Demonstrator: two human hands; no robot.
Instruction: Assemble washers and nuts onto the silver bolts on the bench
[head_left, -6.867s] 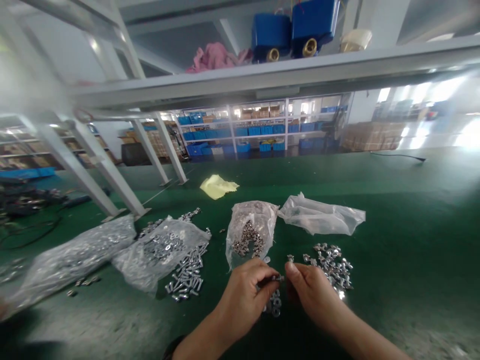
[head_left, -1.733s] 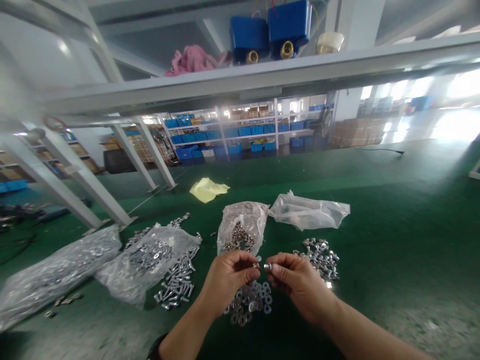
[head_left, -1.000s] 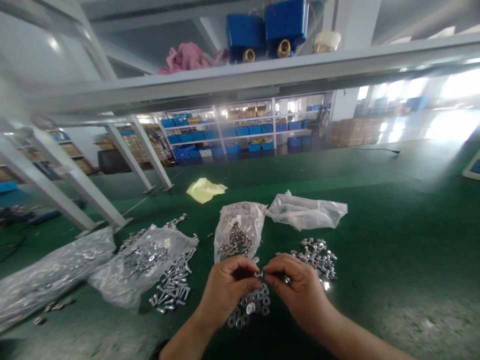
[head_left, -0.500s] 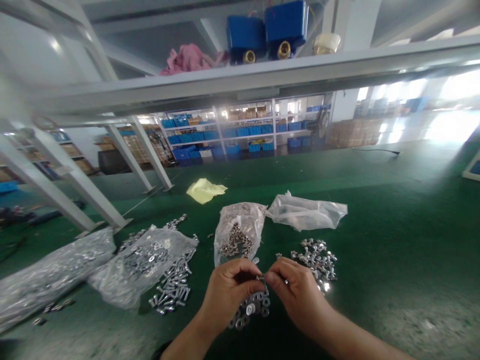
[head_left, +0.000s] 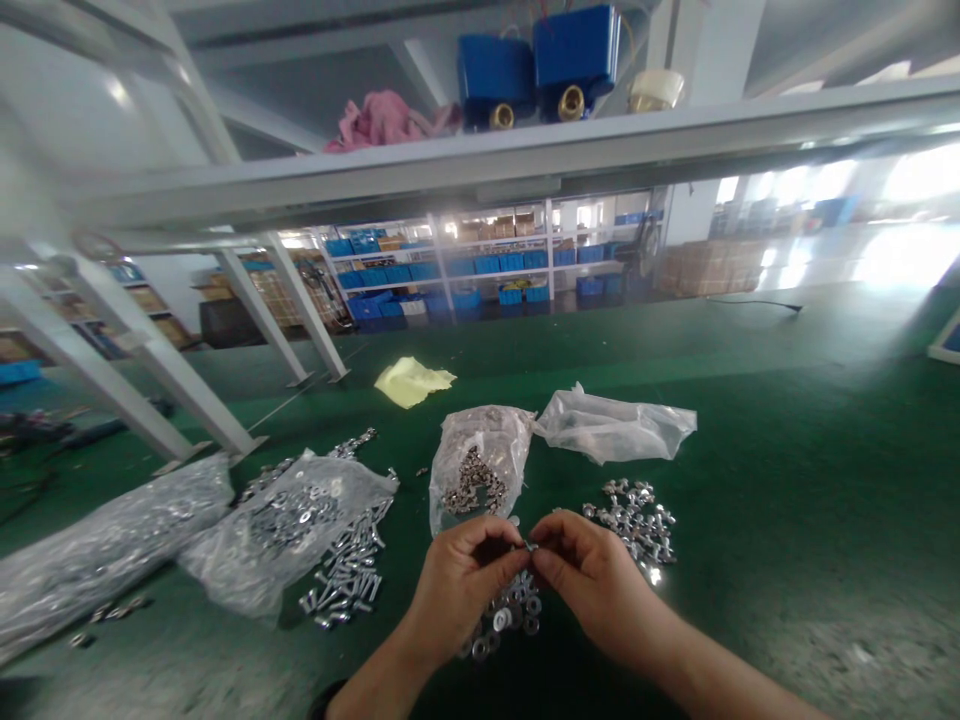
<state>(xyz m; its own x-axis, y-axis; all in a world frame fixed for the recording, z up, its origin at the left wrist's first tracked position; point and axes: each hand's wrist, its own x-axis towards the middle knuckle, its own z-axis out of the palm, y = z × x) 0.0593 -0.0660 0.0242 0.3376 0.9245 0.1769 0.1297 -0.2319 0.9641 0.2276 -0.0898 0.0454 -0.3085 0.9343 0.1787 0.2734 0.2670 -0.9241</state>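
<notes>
My left hand (head_left: 457,580) and my right hand (head_left: 592,580) meet fingertip to fingertip low in the middle of the view. Both pinch one small metal fastener (head_left: 527,546) between them; its exact kind is too small to tell. Just below the fingers lies a loose heap of washers (head_left: 506,615) on the green mat. A pile of assembled metal pieces (head_left: 634,515) sits right of my right hand. Loose bolts (head_left: 345,575) lie left of my left hand.
Clear bags lie on the green table (head_left: 787,480): one of small nuts (head_left: 476,465), a nearly flat one (head_left: 615,428), one of washers (head_left: 289,520), a long one (head_left: 105,545) at far left. A yellow cloth (head_left: 412,380) lies further back. Slanted frame legs (head_left: 157,360) stand at left.
The hands were slightly apart 1.7 s ago, each pinching a small part; they have come together and stay joined at the fingertips. The view shifted slightly.
</notes>
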